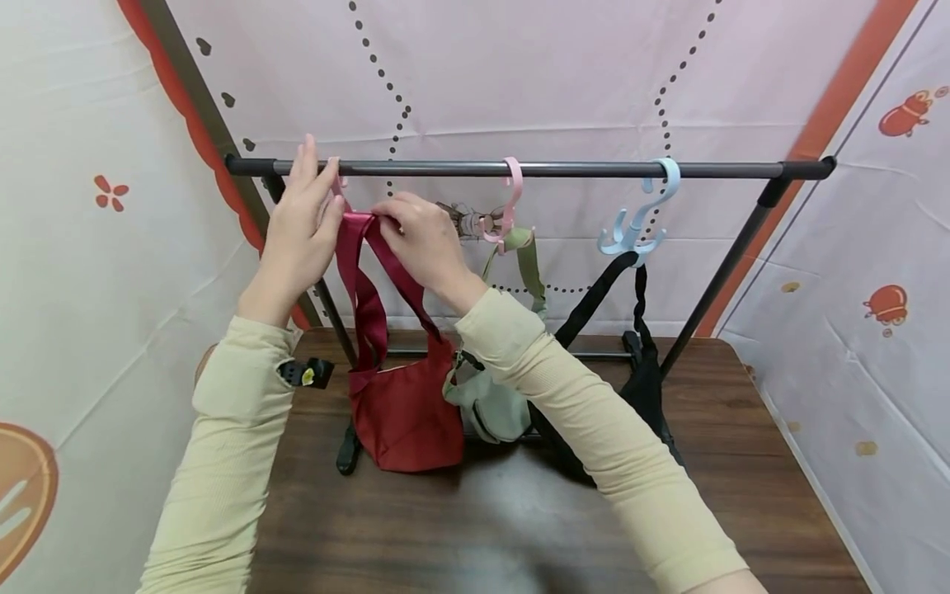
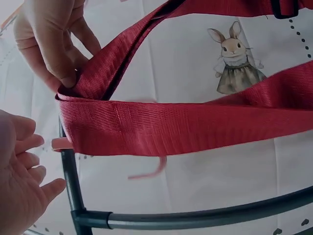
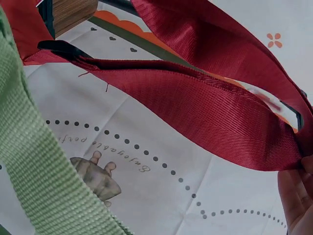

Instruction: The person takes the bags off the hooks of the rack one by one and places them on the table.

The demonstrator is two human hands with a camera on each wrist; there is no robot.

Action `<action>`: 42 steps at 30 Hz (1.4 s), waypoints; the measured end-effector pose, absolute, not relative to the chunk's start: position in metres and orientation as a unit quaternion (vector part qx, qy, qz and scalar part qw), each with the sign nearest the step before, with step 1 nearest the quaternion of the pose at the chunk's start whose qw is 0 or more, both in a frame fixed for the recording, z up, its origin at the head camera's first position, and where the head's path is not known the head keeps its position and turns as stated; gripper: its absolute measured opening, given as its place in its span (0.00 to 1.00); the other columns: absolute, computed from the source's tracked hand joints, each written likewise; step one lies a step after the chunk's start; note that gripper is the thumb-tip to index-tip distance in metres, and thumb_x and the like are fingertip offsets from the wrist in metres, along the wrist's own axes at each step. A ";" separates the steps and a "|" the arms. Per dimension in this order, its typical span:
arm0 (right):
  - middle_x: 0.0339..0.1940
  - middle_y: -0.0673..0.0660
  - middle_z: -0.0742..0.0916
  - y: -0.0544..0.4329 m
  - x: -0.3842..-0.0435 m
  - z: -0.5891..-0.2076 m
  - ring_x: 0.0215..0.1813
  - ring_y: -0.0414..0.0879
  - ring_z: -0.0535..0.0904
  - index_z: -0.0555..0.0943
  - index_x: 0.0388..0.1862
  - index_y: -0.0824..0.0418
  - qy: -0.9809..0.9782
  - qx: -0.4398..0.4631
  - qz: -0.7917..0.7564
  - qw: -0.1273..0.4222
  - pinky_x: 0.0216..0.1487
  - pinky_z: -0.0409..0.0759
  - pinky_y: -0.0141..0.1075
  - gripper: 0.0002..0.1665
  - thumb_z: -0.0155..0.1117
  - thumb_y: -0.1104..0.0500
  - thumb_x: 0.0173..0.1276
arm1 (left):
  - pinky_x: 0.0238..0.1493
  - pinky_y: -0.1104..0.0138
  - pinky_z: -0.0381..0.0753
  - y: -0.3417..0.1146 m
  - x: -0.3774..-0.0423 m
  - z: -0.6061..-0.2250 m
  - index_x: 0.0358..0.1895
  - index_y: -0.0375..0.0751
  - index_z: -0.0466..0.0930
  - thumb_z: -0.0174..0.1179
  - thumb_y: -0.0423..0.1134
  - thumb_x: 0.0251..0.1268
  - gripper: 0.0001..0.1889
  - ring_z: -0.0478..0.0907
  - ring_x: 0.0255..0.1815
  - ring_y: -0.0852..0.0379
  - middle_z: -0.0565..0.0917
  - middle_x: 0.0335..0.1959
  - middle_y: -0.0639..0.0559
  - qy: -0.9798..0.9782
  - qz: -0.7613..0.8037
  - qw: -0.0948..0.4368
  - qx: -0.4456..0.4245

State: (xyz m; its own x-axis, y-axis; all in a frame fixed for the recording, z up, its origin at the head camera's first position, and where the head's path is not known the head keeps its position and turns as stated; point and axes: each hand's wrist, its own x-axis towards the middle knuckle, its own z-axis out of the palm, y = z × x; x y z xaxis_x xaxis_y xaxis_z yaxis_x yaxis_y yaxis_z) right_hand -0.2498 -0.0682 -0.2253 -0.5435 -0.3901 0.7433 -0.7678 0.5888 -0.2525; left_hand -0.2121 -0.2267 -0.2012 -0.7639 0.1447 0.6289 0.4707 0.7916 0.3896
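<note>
A red bag hangs at the left end of the rack by its wide red strap. The fingers of my right hand pinch the strap near its top fold, as the left wrist view also shows. Up by the rail, my left hand has its fingers extended and holds nothing; it is beside the strap's top. A pink hook is partly hidden behind the strap in the left wrist view.
The black rail crosses above a wooden table. Mid-rail, another pink hook carries a grey-green bag. A light-blue hook on the right bears a black bag. Printed fabric surrounds the rack.
</note>
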 end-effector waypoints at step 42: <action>0.33 0.52 0.85 -0.051 -0.209 -0.210 0.35 0.38 0.78 0.84 0.36 0.62 -0.758 0.403 0.356 0.369 0.38 0.71 0.21 0.10 0.56 0.67 0.61 | 0.56 0.47 0.67 -0.291 -0.156 -0.505 0.69 0.35 0.47 0.65 0.48 0.52 0.46 0.63 0.61 0.38 0.63 0.63 0.33 -0.878 -0.478 -0.013 0.028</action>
State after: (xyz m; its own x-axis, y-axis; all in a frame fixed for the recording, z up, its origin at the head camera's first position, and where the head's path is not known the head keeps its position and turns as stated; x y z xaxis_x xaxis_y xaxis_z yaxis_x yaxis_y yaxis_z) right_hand -0.2089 -0.0512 -0.2104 -0.4023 -0.3488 0.8465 -0.8740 0.4216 -0.2416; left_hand -0.1559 -0.2913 -0.5049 -0.9981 -0.0378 -0.0490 -0.0617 0.5423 0.8379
